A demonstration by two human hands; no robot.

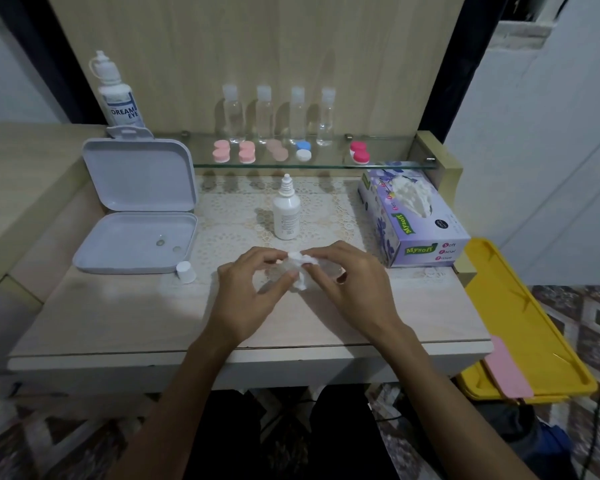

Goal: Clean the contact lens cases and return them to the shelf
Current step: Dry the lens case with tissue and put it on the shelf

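Note:
My left hand (253, 289) and my right hand (347, 282) meet over the middle of the table. Between their fingertips is a crumpled white tissue (300, 268), pinched by my right hand. Under the tissue my left hand's fingers curl round a pale, see-through contact lens case (278, 273), mostly hidden and blurred. On the glass shelf (326, 165) at the back lie several lens cases: two pink ones (221, 152) (247, 152), a beige one (277, 150), a blue-and-white one (303, 150) and a red-and-white one (359, 153).
A small white solution bottle (286, 211) stands just behind my hands, its cap (185, 271) lying to the left. An open white box (136, 216) sits at the left, a purple tissue box (413, 216) at the right. A large bottle (116, 95) and several clear bottles (264, 114) stand at the back. A yellow tray (520, 323) leans off the table's right edge.

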